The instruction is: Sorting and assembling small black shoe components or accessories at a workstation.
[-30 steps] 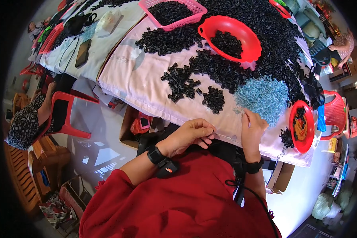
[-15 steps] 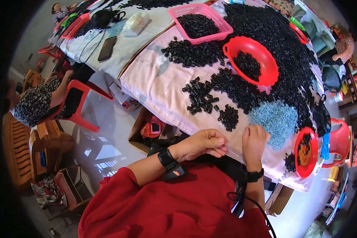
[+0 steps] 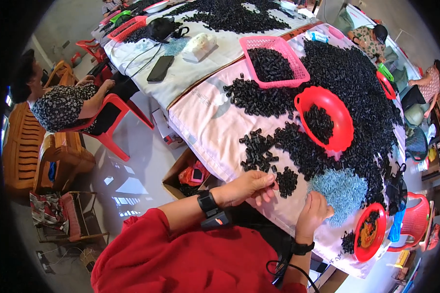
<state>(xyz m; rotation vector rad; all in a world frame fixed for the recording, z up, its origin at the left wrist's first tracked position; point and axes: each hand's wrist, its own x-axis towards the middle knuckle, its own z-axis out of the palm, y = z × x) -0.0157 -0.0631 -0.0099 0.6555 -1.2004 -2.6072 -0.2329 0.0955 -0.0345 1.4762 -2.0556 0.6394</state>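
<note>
My left hand is over the near edge of the cloth-covered table, beside a small pile of short black tube-like pieces. Its thumb and forefinger are pinched together; a tiny pale bit shows at the tips, too small to name. My right hand is closed, fingers curled down, at the left edge of a heap of small light-blue pieces. What its fingers hold, if anything, is hidden. Another group of black pieces lies beyond my left hand.
A red oval basin and a pink basket hold black pieces, amid a large black heap. A red bowl stands at the right edge. A phone lies far left. Other people sit around, one on a red chair.
The view has shifted, so the table sits lower in the picture. My left hand has moved forward to the small black pile, its thumb and forefinger pinched. My right hand stays by the blue heap.
</note>
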